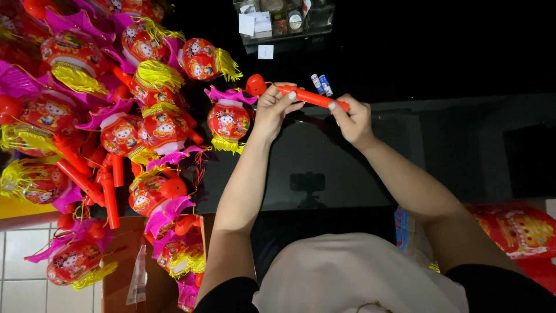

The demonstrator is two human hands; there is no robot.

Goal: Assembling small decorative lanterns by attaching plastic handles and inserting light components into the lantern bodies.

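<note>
Both my hands hold one red plastic lantern stick (310, 97) level above a black glossy table (405, 150). My left hand (273, 108) grips the stick near its round red knob end (255, 84). My right hand (352, 119) pinches the other end. A red lantern (229, 120) with a pink top and yellow fringe hangs just left of my left hand. Two small blue-and-white batteries (321, 84) lie on the table right behind the stick.
A big heap of red lanterns (116, 116) with pink tops, yellow fringes and red sticks fills the left side. A clear box of small items (284, 20) stands at the back. Red printed packaging (515, 229) lies at the right. Tiled floor (20, 261) shows at lower left.
</note>
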